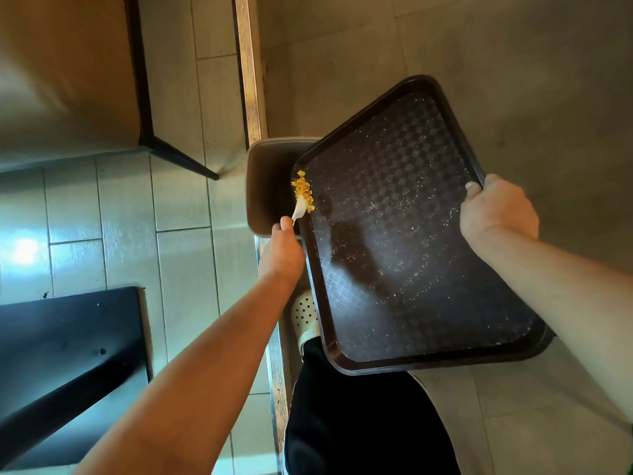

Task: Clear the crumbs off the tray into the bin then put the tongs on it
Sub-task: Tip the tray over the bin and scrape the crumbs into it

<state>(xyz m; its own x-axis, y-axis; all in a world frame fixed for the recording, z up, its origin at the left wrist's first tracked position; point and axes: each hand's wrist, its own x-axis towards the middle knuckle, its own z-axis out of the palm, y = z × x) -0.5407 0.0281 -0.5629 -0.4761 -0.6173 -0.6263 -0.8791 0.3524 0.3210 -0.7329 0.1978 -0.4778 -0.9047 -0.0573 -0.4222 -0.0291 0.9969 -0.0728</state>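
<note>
Black tabletop at lower left, over pale floor tiles. Left hand reaches forward, fingers pinched on a white utensil; can't tell whether it is tongs. Its tip touches a small heap of yellow crumbs at the tray's left rim. Beige bin stands just under that corner, partly covered by it. Dark brown tray is held tilted, left edge lower, fine pale specks scattered across it. Right hand grips the tray's right rim, thumb on top, fingers curled under. Below: white perforated shoe, black trouser leg.
</note>
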